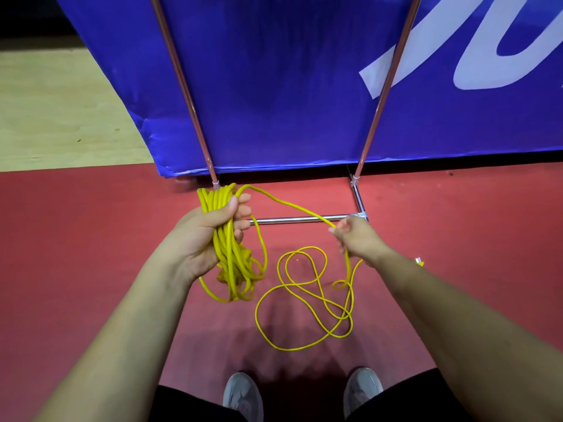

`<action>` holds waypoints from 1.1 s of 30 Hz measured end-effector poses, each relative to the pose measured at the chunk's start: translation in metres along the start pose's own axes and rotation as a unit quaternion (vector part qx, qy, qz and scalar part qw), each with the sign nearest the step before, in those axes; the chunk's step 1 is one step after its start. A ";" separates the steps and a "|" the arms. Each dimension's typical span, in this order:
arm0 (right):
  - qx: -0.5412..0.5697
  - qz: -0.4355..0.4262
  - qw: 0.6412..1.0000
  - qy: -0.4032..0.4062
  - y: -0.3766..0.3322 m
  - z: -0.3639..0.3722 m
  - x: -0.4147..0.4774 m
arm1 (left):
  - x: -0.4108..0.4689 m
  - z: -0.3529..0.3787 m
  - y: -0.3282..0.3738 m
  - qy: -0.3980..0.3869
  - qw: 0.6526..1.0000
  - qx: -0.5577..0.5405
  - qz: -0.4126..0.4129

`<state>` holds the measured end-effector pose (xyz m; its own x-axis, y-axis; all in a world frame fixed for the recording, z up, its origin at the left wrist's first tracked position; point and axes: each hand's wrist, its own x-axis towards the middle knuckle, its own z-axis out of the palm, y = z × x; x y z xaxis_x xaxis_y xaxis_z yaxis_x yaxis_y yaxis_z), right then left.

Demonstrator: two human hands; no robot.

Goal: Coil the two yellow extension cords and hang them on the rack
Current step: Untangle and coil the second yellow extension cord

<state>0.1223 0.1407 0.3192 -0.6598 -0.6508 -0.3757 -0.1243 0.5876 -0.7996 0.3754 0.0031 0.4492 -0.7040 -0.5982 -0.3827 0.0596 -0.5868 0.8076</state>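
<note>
The left hand (210, 229) is clenched around a coil (231, 269) of yellow cord, palm up, with the thumb pressed over the gathered loops so they cannot slip. Their lower ends hang free below the fist. From the top of the coil one strand runs across to the right hand (358, 236), which pinches it between thumb and fingertips. That hand is held out to the side, apparently to size the next loop and keep it untwisted. Below it the loose cord (291, 349) lies in a few overlapping loops on the red floor (91, 239), where it can feed up freely. A plug (419, 262) shows by the right forearm; which cord it ends I cannot tell. The rack (298, 220) stands just ahead, in front of a blue banner (274, 86), and nothing hangs on the part that is visible. No second cord is in view. Coiling of this one looks mostly done.
</note>
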 end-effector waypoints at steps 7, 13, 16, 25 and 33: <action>-0.226 -0.155 0.919 -0.283 -0.095 -0.018 -0.058 | 0.003 0.002 -0.010 0.000 0.999 0.048 -0.012; 0.040 -0.179 0.933 -0.309 -0.117 -0.015 -0.077 | -0.006 0.018 -0.023 -0.105 0.976 0.182 -0.052; 0.049 -0.174 0.940 -0.289 -0.099 -0.024 -0.061 | -0.005 0.016 -0.013 -0.103 0.988 0.094 -0.062; 0.162 -0.118 0.974 -0.102 -0.061 -0.033 -0.030 | -0.003 0.013 -0.012 -0.051 0.985 0.115 -0.120; 0.018 -0.269 0.950 -0.156 -0.117 -0.019 -0.073 | -0.006 0.019 -0.016 -0.044 0.986 0.104 -0.127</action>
<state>0.1708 0.1293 0.4490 -0.2556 -0.9665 -0.0234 -0.3518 0.1155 -0.9289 0.3652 0.0264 0.4465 -0.7365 -0.3921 -0.5513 -0.2656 -0.5819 0.7687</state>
